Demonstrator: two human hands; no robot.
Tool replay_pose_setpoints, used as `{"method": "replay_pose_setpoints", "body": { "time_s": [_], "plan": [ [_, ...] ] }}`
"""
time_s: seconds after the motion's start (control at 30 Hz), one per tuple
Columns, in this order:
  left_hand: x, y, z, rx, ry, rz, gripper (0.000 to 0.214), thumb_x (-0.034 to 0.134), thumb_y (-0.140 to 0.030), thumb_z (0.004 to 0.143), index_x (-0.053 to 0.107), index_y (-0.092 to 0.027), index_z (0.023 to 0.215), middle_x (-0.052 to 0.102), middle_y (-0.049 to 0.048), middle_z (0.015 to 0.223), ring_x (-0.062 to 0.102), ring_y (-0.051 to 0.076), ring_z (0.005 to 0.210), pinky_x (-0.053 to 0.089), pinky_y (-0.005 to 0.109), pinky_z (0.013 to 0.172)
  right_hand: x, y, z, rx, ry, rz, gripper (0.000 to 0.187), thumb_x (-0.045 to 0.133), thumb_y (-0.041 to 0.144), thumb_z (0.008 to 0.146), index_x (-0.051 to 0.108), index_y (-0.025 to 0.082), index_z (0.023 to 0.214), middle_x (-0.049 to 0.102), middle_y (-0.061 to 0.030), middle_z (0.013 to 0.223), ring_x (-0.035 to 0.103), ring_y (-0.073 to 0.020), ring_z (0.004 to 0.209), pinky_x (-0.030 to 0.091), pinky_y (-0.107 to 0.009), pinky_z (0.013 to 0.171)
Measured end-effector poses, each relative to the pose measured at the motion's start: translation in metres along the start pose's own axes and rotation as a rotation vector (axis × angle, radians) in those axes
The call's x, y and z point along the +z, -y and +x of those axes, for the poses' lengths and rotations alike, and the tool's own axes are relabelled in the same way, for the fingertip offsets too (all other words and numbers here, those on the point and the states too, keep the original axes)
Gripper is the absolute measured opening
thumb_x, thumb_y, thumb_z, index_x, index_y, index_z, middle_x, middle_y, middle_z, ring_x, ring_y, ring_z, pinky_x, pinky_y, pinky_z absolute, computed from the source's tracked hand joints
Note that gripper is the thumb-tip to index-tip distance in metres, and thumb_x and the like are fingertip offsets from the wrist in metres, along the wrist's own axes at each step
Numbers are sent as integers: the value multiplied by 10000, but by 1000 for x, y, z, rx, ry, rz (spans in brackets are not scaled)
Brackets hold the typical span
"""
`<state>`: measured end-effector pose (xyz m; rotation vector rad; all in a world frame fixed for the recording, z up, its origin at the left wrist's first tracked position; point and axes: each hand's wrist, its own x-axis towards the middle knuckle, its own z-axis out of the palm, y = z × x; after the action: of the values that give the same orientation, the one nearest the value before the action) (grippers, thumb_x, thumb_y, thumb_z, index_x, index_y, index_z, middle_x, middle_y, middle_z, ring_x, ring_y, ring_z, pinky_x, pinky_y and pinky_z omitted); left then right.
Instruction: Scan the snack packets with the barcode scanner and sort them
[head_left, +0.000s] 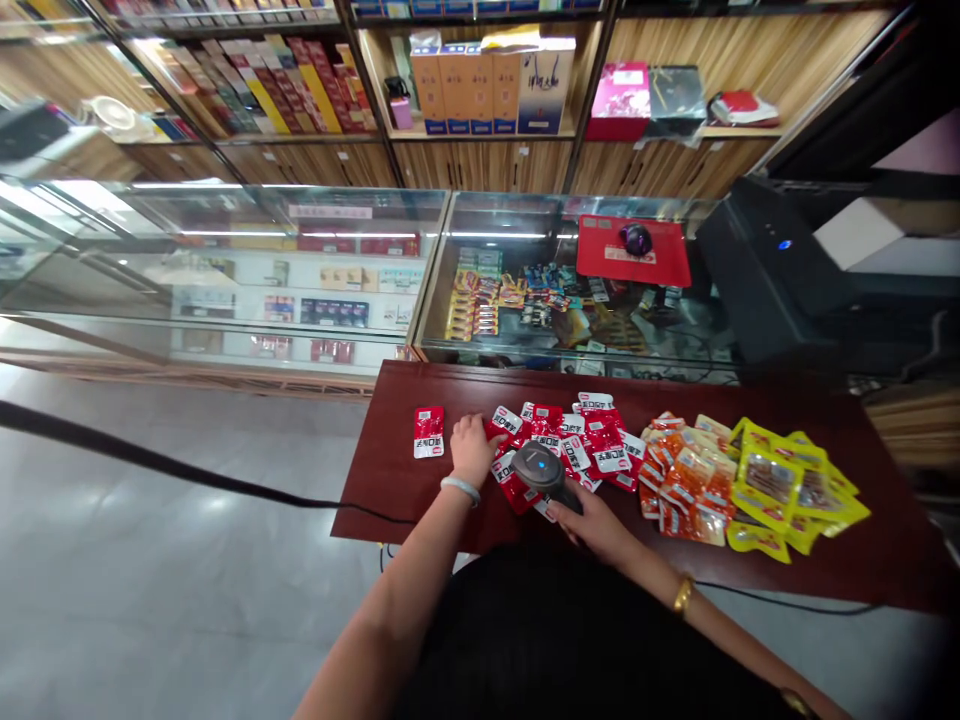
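My right hand (592, 520) grips the handle of a grey barcode scanner (538, 468), whose head points at a heap of red snack packets (581, 440) on the dark red table (390, 490). My left hand (472, 447) rests on the left edge of that heap, fingers closed on a red packet (504, 428). One single red packet (429, 432) lies apart, to the left of my left hand. A white bangle circles my left wrist and a gold one my right.
Orange packets (682, 480) and yellow packets (787, 485) lie in heaps to the right. A black cable (187, 470) runs across the floor to the table. Beyond stand glass display counters (300, 280), a black monitor (772, 270) and shelves of boxes.
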<state>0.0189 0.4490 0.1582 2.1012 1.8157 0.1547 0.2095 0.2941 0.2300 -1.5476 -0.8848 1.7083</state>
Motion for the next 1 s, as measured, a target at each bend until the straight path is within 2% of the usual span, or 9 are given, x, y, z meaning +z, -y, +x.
{"method": "replay_pose_setpoints", "body": {
  "time_s": [0.1,0.17,0.23,0.4,0.57,0.73,0.87,1.0],
  "plan": [
    [6,-12,9,-57,146,24,434,731,-393,744,571,-158,1072,611,137,1124,569,271,1064,420,341,882,0,-2,1,-7,-9,-18,602,658,555,784,521,178,1233,463,74,542,399,-99,411,318,-224,405],
    [4,-8,14,-113,233,-21,399,735,-347,747,558,-155,1048,636,136,1063,609,251,997,432,320,823,0,-2,1,-43,-17,-43,581,668,537,784,546,190,1233,506,54,561,453,-118,448,354,-233,429],
    [1,4,17,-163,267,-121,378,721,-342,764,548,-163,1049,660,114,989,637,225,918,433,296,765,1,0,2,-87,-19,-67,545,671,524,787,575,201,1217,567,23,617,518,-143,518,402,-246,471],
    [-9,46,15,-249,166,-359,308,685,-355,794,554,-180,1012,668,50,864,631,172,768,421,252,664,8,3,7,-117,48,-123,547,674,519,787,584,199,1221,636,-18,738,590,-179,648,472,-275,559],
    [-24,72,4,-288,78,-461,300,708,-319,768,561,-176,987,680,54,871,638,177,786,445,257,689,20,2,16,-102,169,-171,568,665,550,786,582,195,1222,625,-8,734,564,-158,594,465,-269,545],
    [-37,81,-4,-215,49,-478,266,693,-334,781,582,-171,959,700,86,944,652,189,838,457,267,729,29,0,23,-93,258,-173,599,634,588,800,562,182,1235,580,17,673,480,-111,478,408,-238,467],
    [-35,92,-8,-308,70,-469,336,686,-344,781,571,-184,1053,698,57,901,647,171,786,447,248,687,32,0,23,-93,264,-191,619,632,599,799,547,170,1237,570,23,663,459,-100,456,390,-233,449],
    [-35,113,-11,-376,94,-342,334,666,-347,784,569,-201,1068,686,49,904,637,184,807,413,246,662,30,3,19,-95,224,-229,631,638,614,779,559,171,1221,624,-13,747,533,-137,535,446,-266,515]
  ]
}}
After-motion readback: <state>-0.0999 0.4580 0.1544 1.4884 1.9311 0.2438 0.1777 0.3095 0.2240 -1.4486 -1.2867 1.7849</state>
